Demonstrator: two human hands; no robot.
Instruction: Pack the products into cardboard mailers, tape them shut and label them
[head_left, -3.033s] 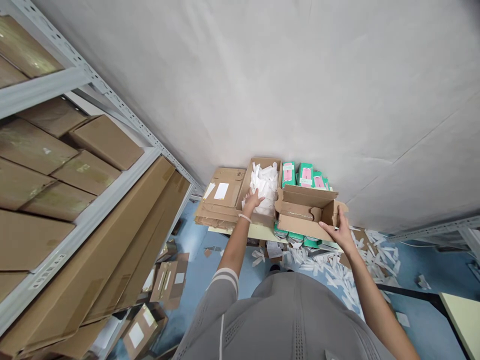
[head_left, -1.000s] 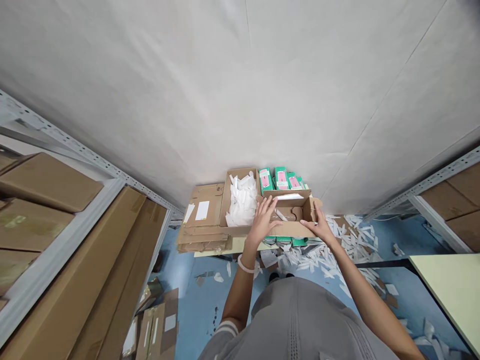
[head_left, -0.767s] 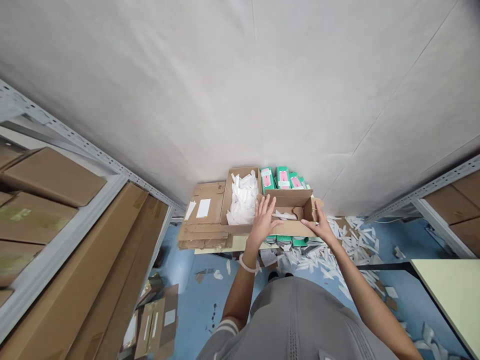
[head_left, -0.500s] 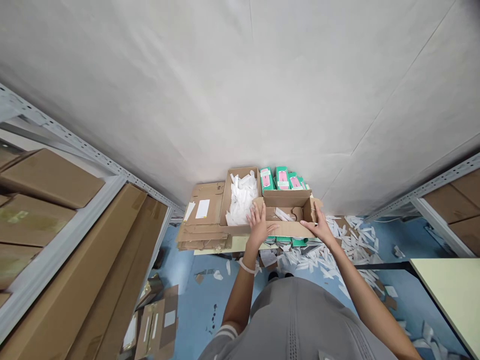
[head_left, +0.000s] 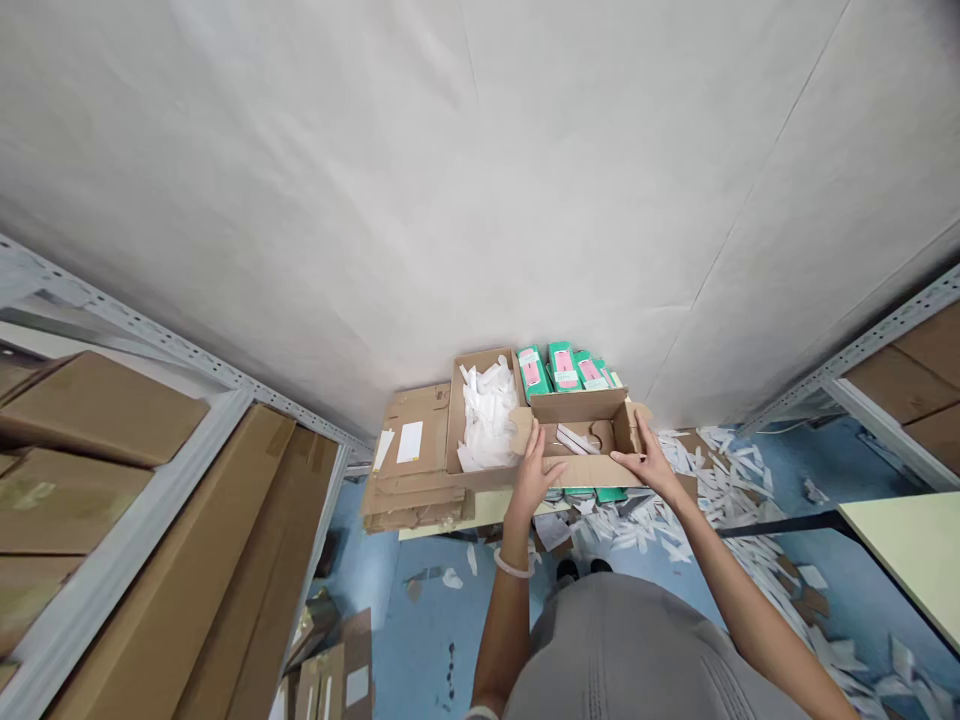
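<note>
An open cardboard box lies lengthwise in front of me, with a few white paper strips on its bottom. My left hand grips its front left corner, thumb along the front wall and fingers at the left end flap. At the opposite end, my right hand holds the front right corner, fingers up along the side and thumb on the front wall. Left of it stands a larger cardboard carton filled with white paper strips. Several green boxes with pink panels stand behind.
Flattened cardboard is stacked on the left of the table. White strips litter the blue floor. Shelves with cartons flank both sides, and a pale tabletop juts in at right.
My left hand's spread fingers have closed in on the box's left end. My right hand keeps its hold at the right corner. The view has shifted slightly.
</note>
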